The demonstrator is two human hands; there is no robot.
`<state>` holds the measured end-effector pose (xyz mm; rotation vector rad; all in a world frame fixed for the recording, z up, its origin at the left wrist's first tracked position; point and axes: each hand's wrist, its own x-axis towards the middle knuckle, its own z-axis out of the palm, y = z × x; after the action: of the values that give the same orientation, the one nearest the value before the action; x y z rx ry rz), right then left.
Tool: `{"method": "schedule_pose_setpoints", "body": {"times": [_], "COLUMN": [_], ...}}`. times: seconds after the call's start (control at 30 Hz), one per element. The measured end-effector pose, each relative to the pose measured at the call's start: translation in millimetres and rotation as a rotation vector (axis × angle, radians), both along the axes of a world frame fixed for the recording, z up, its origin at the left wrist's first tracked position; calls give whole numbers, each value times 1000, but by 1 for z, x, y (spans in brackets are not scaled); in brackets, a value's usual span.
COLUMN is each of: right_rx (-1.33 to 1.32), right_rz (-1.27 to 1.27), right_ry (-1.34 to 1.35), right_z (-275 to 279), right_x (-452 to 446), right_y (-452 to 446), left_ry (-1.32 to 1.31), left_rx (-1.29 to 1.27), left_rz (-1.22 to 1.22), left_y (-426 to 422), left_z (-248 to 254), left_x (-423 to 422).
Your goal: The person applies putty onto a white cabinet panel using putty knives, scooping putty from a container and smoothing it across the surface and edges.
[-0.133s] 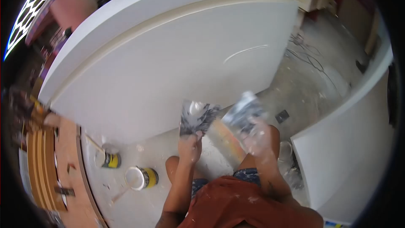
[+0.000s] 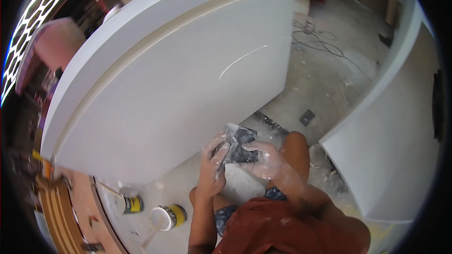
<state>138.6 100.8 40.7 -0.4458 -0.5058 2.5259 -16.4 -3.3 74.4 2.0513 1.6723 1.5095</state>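
Observation:
My left hand (image 2: 214,162) is closed round a thin putty spreader (image 2: 230,134), tilted and smeared with white putty. My right hand (image 2: 264,160) grips a dark, flat putty spreader (image 2: 246,153), thumb across its face, with white streaks over it. The two spreaders meet or overlap between my hands; exactly where they touch is hard to make out. White putty coats my fingers. Just beyond my hands stands a large white curved panel (image 2: 179,84), bearing a raised curved streak of putty (image 2: 240,61).
Two cans stand on the floor at left: an open one (image 2: 169,217) and another with a stick (image 2: 133,204). Wooden boards (image 2: 70,211) lie farther left. Another white curved panel (image 2: 372,146) is at right. A small dark block (image 2: 307,117) and loose wires (image 2: 325,44) lie on the floor.
My two hands, apart before with a spreader in each, have come together in front of me. The left spreader has turned from flat to tilted. The view has shifted a little.

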Motion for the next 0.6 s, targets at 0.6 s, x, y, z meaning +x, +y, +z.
{"method": "schedule_pose_setpoints", "body": {"times": [0.6], "right_rx": [1005], "right_rz": [-1248], "right_ry": [-972], "right_z": [-16], "right_x": [16], "right_y": [354], "left_ry": [-265], "left_rx": [-399], "left_rz": [333], "left_y": [-39], "left_z": [-109], "left_x": [43]}}
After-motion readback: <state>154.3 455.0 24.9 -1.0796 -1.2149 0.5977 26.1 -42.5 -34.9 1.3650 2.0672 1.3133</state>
